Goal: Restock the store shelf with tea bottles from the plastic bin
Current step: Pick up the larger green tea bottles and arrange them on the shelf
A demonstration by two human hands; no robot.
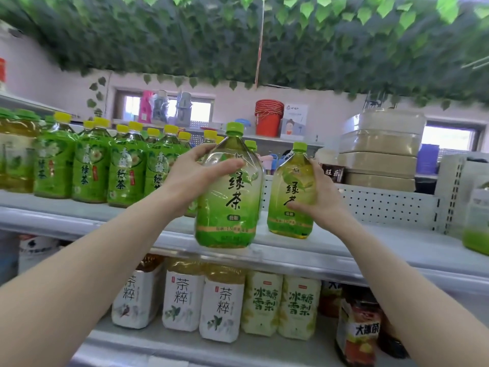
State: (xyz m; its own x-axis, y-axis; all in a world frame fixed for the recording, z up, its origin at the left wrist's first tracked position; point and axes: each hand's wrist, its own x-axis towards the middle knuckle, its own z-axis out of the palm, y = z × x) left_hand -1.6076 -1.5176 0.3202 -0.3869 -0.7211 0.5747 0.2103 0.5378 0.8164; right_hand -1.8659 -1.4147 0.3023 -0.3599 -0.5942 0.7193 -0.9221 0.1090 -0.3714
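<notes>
My left hand [194, 176] grips a large green tea bottle [229, 207] with a light green cap, upright, its base at the front edge of the top shelf [370, 250]. My right hand [321, 198] holds a second green tea bottle [291, 200] of the same kind, standing on the shelf just to the right of the first. One more green cap [250, 145] shows behind them. The plastic bin is out of view.
A row of green tea bottles with yellow caps [105, 165] fills the shelf's left side. White-labelled and pear drink bottles [222, 305] stand on the lower shelf. Stacked beige boxes [381, 149] and a red bucket [268, 117] sit behind; leaf garlands hang overhead.
</notes>
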